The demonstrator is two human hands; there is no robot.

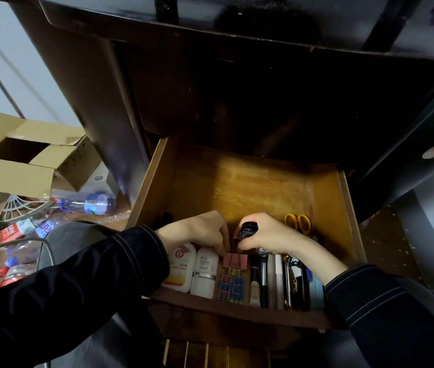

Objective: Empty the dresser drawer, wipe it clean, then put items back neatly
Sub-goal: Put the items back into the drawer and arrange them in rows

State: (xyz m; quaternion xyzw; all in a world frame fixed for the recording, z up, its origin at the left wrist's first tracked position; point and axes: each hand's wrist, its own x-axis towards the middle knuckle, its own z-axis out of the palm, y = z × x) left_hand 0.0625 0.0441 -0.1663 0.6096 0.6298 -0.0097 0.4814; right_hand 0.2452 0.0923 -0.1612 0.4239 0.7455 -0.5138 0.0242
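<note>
The wooden drawer is pulled open below the dark dresser, its back half bare. Along its front edge lie two white bottles, a pink binder clip above a cluster of small coloured clips, several pens and tubes and a black case. My right hand grips a small dark-capped bottle just above the clips. My left hand reaches in beside it, fingers curled down at the pink clip; whether they pinch it is hidden. Yellow-handled scissors lie to the right.
On the floor to the left sit an open cardboard box and several scattered plastic bottles. The dresser's dark top overhangs the drawer. A dark cabinet stands close on the right.
</note>
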